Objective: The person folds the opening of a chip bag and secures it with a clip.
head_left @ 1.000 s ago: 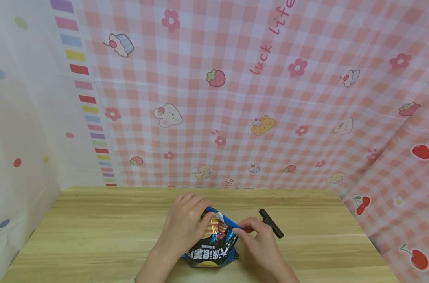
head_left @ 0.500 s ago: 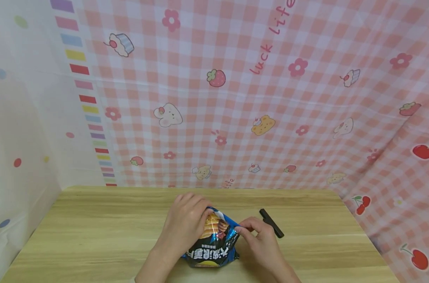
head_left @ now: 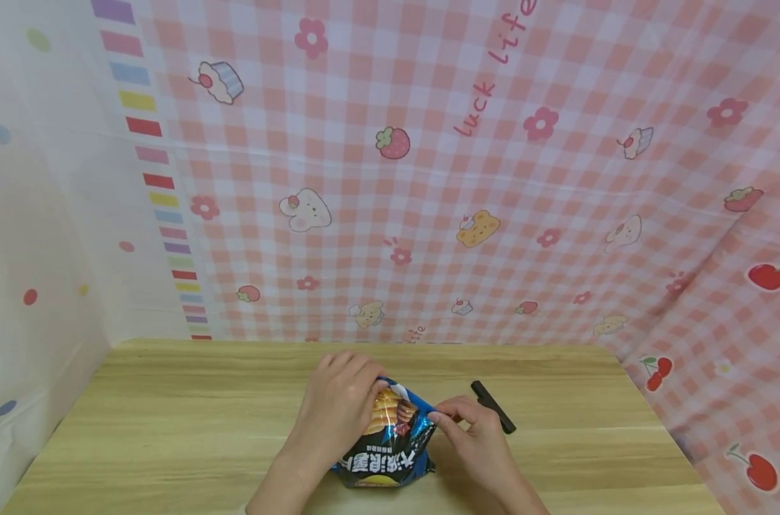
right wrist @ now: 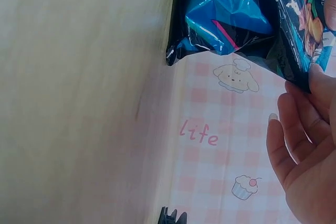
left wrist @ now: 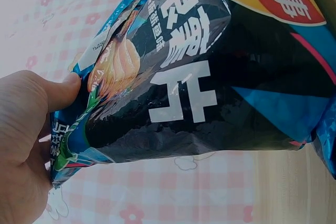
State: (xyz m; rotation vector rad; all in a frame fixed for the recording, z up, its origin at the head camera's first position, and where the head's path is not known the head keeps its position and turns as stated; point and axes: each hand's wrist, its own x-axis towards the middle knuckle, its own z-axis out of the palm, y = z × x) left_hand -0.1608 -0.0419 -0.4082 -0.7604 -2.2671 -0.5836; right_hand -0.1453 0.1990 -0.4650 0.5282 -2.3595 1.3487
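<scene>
A black and blue potato chip bag (head_left: pixel 384 458), printed with large white characters and wavy chips, stands on the table in the head view. Its top edge is folded into a narrow blue strip. My left hand (head_left: pixel 338 400) grips the left end of that strip; in the left wrist view its thumb (left wrist: pixel 65 90) presses the bag's front, the other fingers behind. At the strip's right end my right hand (head_left: pixel 476 436) pinches the corner between thumb and forefinger. The right wrist view shows this hand's other fingers (right wrist: pixel 281 145) loosely bent beneath the corner.
A slim black bar-shaped clip (head_left: pixel 494 406) lies on the wooden table (head_left: pixel 171 429), just beyond my right hand. Its toothed black end (right wrist: pixel 172 216) shows at the bottom of the right wrist view. Behind the table hangs a pink checked cloth (head_left: pixel 390 193).
My right thumb has slid slightly right along the fold, to the bag's corner. The left fingers have shifted a little on the bag, which stays in place.
</scene>
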